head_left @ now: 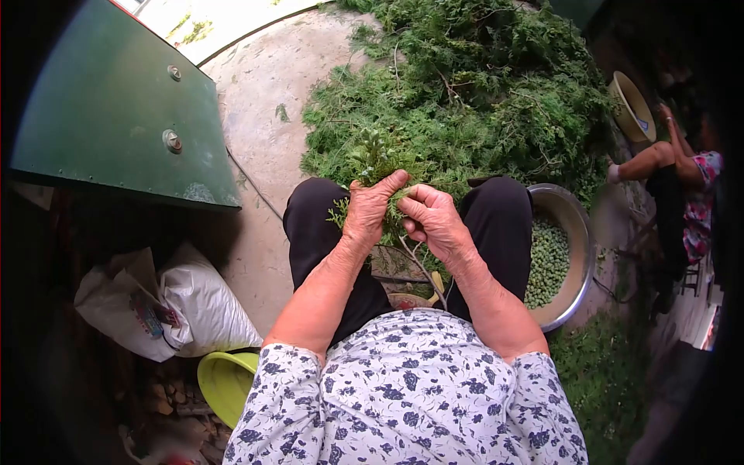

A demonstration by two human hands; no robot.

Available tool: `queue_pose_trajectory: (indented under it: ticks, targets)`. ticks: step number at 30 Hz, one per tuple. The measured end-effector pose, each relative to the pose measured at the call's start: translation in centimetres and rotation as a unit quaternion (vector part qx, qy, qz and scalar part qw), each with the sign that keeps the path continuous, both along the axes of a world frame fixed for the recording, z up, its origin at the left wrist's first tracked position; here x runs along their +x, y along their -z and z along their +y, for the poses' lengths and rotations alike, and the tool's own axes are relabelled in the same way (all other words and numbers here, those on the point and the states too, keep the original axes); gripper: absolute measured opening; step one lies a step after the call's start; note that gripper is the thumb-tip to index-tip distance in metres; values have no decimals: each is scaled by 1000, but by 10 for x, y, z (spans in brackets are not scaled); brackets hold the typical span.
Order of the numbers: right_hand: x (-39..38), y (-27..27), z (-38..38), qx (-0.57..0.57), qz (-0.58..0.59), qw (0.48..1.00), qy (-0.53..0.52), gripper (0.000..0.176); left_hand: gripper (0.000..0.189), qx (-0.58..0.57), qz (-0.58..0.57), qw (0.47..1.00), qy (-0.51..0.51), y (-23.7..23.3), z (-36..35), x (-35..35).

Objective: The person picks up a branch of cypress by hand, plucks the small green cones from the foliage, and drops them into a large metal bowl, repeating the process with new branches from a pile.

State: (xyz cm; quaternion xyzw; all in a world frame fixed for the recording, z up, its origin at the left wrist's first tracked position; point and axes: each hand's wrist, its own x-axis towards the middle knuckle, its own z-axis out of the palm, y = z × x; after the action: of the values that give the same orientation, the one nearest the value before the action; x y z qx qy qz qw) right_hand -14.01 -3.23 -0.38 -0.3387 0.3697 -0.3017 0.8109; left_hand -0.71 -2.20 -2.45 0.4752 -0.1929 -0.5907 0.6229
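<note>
My left hand (pixel 370 208) is closed round a leafy evergreen branch (pixel 374 157), its thumb lying across the stems. Small pale-green cones show among the leaves at the branch's top. Close beside it, my right hand (pixel 435 220) has thumb and fingers pinched together at the foliage; what lies between the fingertips is too small to make out. A bare woody stem (pixel 422 267) runs down below the hands between my knees. By my right knee stands a metal basin (pixel 587 244) holding many small round green cones (pixel 547 263).
A large heap of cut evergreen branches (pixel 473 101) lies ahead. On the left are a green metal box (pixel 116 116), white sacks (pixel 205 298) and a lime-green tub (pixel 225 384). Another person (pixel 686 182) sits at the right, near a tan basin (pixel 632 105).
</note>
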Motion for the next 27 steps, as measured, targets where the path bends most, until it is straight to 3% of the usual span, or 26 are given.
queue_pose_trajectory:
  ticks: [2, 5, 10, 13, 16, 18, 19, 22, 27]
  targets:
    - [-1, -7, 3, -14, 26, 1000, 10, 10, 20, -1, 14, 1000, -6, 2, -2, 0]
    - [-18, -27, 4, -131, 83, 986, 58, 9, 26, 50, 27, 998, -34, -2, -3, 4]
    - [-84, -59, -12, -180, 89, 951, 236, 10, 30, 120, -37, 992, -3, -2, -3, 8]
    - [-142, -43, -18, -186, 153, 918, 316, 10, 32, 112, -12, 993, -35, -4, -3, 6]
    - [-207, -1, -13, -164, 286, 875, 354, 13, 36, 109, -58, 991, -45, -12, -2, 6]
    - [-246, 32, -6, -131, 355, 851, 365, 20, 29, -11, 7, 999, -30, -20, -1, 2]
    - [-264, 47, -3, -117, 421, 826, 357, 24, 28, -17, 42, 999, -7, -14, -2, 5]
    - [-276, 62, 7, -133, 453, 796, 380, 27, 29, -3, 15, 998, -66, -9, -4, 3]
    - [-284, 74, -4, -136, 459, 772, 418, 28, 27, 27, 38, 998, -36, 7, -3, 12]
